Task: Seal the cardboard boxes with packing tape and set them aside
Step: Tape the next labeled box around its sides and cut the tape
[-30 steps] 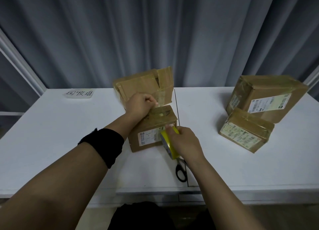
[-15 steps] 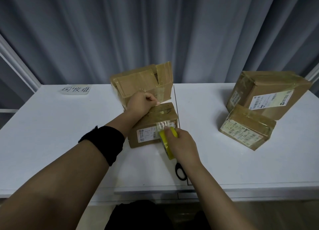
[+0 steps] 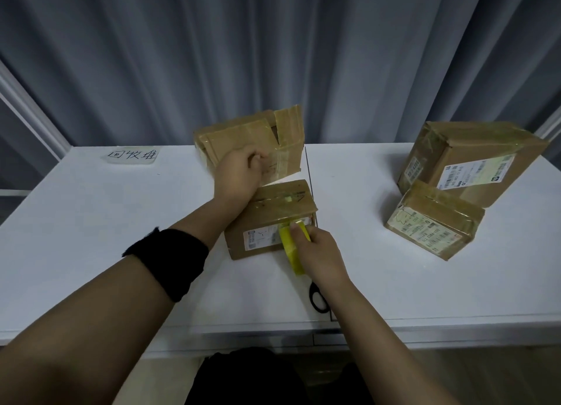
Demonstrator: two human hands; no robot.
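Far left on the white table (image 3: 76,222), a handwritten paper label (image 3: 132,155). Next, reaching in from the near left, a forearm in a black wristband (image 3: 170,262), with the left hand (image 3: 238,177) laid over the far left corner of a small cardboard box (image 3: 264,237) at table centre, fingers curled; whether clamped on the box edge or on a tape end, impossible to tell from this angle. Just behind that hand, a taller cardboard box (image 3: 243,137) with one flap standing up. Against the small box's near face, beside its shipping label, a roll of yellow packing tape (image 3: 291,253) held on edge in the right hand (image 3: 321,259), fingers and thumb wrapped round the roll. Toward the table's near edge, partly hidden under the right wrist, black-handled scissors (image 3: 317,301). Well apart at the right, two sealed parcels: a large taped box (image 3: 473,158) on the far side and a flat taped box (image 3: 434,222) right against its near side. Behind everything, a grey curtain (image 3: 273,40).
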